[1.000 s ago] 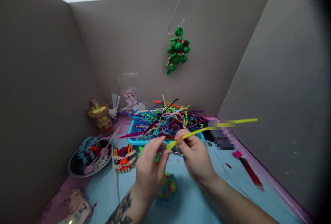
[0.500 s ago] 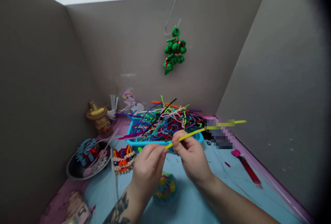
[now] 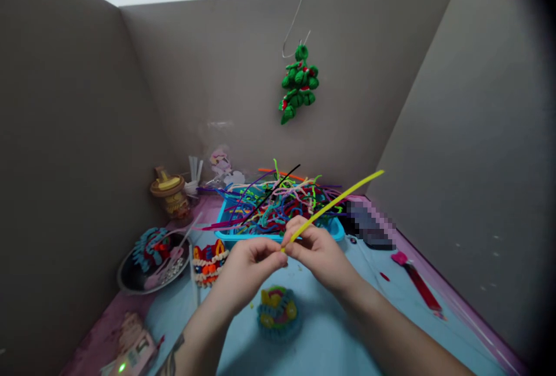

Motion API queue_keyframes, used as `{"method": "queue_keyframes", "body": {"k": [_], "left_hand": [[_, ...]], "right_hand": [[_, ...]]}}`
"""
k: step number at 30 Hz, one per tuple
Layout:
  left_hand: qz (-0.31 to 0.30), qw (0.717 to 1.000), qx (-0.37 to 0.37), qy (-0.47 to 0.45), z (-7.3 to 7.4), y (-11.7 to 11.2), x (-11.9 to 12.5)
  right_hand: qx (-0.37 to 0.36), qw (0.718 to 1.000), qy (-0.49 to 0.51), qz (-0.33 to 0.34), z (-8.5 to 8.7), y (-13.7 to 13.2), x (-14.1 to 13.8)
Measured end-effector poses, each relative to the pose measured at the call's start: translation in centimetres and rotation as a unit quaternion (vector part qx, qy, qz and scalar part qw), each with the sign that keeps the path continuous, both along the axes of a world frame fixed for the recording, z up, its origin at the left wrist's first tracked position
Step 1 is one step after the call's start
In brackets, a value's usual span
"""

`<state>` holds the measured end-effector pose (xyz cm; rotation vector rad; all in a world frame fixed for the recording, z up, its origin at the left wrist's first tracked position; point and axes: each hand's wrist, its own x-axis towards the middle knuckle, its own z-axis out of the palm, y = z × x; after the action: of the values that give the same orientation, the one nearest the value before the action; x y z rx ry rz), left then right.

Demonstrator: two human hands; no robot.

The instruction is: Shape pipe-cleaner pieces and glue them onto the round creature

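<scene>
A yellow pipe cleaner (image 3: 339,205) is pinched near its lower end between both hands, its long free part slanting up to the right. My left hand (image 3: 256,263) closes thumb and forefinger on the very tip. Right beside it, my right hand (image 3: 315,248) grips the same stem with its fingers curled. Below the hands, on the blue table cover, sits a small round piece (image 3: 278,312) made of teal, yellow and pink pipe cleaners. Behind them stands a blue basket (image 3: 278,237) heaped with pipe cleaners of many colours.
To the left are a metal bowl (image 3: 143,289) with beads and a teal piece, an orange-and-red pipe-cleaner piece (image 3: 209,264), a brown cup (image 3: 171,199) and a pink device (image 3: 134,353). A red tool (image 3: 419,286) lies right. A green ornament (image 3: 299,86) hangs from the grey back panel.
The pipe cleaner's free end has swung upward and left, now standing more steeply. My hands have come closer together at its lower end. The view has shifted slightly.
</scene>
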<state>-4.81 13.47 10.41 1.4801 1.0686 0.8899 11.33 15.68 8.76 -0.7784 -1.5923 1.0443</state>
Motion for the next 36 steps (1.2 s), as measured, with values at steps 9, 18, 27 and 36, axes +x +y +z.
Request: {"method": "queue_keyframes", "body": {"k": [9, 18, 27, 36], "left_hand": [[0.009, 0.998, -0.041, -0.053, -0.67, 0.19, 0.12], [-0.013, 0.997, -0.069, -0.033, -0.34, 0.03, 0.34], [0.000, 1.000, -0.029, 0.002, -0.27, -0.12, 0.61], [0.101, 0.975, -0.077, -0.181, -0.93, 0.19, 0.86]], "right_hand": [[-0.018, 0.998, 0.054, -0.039, 0.36, -0.32, 0.42], [0.008, 0.998, 0.027, -0.059, 0.54, -0.51, 0.16], [0.053, 0.996, 0.038, -0.056, 0.15, -0.44, 0.10], [0.150, 0.984, 0.054, -0.081, 0.01, -0.66, -0.32]]}}
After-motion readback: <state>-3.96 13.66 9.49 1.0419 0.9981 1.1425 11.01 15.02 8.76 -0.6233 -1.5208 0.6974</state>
